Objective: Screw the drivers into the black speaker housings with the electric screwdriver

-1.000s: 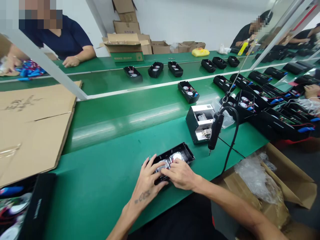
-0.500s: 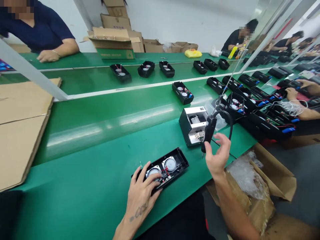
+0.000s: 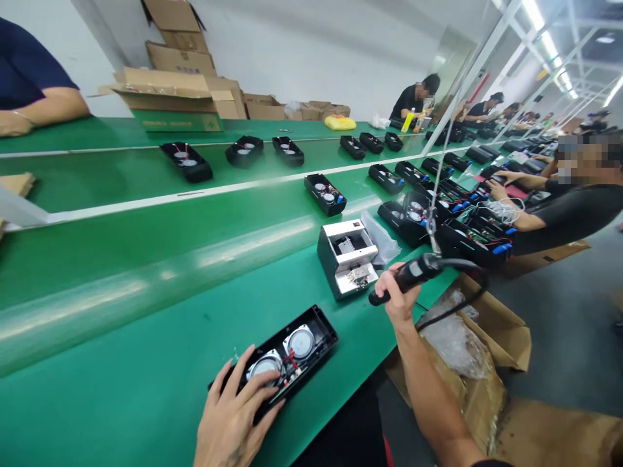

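My left hand [image 3: 238,402] grips the near-left end of a black speaker housing [image 3: 321,334] on the green bench, its fingers spread over one of two round speakers and its thumb along the near side. Red wires run between the speakers. My right hand [image 3: 400,301] is closed around a black electric screwdriver [image 3: 419,271], which hangs from a cord and is tilted with its tip end pointing left. The tip is above the bench, apart from the housing. Just left of the screwdriver stands a black and silver screw dispenser [image 3: 331,259].
Several open speaker housings [image 3: 325,194] sit on the green line, with more crowded at the right. A clear plastic bag [image 3: 382,240] lies behind the dispenser. Below the bench edge is a cardboard box [image 3: 506,334] with plastic. Co-workers [image 3: 579,201] sit along the line.
My right hand has taken hold of the hanging screwdriver and swung it from near upright to a tilt. The view has turned right; my left hand stays on the housing.
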Motion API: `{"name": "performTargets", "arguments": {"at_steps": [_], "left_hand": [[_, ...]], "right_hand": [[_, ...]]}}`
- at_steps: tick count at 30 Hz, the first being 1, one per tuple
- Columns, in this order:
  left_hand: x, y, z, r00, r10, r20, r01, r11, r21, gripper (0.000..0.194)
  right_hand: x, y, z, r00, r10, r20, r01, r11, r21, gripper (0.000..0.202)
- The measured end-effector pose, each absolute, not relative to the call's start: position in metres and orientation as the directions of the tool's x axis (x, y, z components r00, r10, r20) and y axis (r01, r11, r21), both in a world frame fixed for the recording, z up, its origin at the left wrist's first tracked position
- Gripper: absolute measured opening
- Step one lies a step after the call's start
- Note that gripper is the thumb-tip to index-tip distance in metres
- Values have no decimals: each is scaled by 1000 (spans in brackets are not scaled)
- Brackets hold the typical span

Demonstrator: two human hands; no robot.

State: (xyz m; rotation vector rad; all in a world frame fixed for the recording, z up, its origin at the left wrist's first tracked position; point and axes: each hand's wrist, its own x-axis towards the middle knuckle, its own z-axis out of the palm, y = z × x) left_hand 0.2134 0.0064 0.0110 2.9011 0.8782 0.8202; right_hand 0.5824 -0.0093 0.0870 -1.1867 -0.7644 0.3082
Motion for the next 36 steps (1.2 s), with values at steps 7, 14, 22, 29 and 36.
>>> {"name": "performTargets", "arguments": {"at_steps": [7, 14, 22, 29, 36], "left_hand": [[214, 9, 9, 717, 476, 510, 496, -862, 107, 7], [215, 7, 10, 714, 492, 498, 504, -855, 121, 5], [218, -2, 16, 698, 563, 444, 533, -821, 204, 6], [224, -8, 18, 601, 647, 469, 532, -762, 368, 11], [222, -5, 19, 616, 631, 471, 514, -775, 366, 9]], "right_hand": [[585, 29, 122, 730, 497, 469, 263, 428, -865, 38], [574, 15, 120, 519, 804, 289, 247, 182, -952, 34], [494, -44, 121, 382, 807, 450, -83, 515, -853, 19], [464, -48, 96, 229, 859, 457, -136, 493, -859, 24], [459, -40, 95, 231, 855, 465, -156, 504, -850, 20]]}}
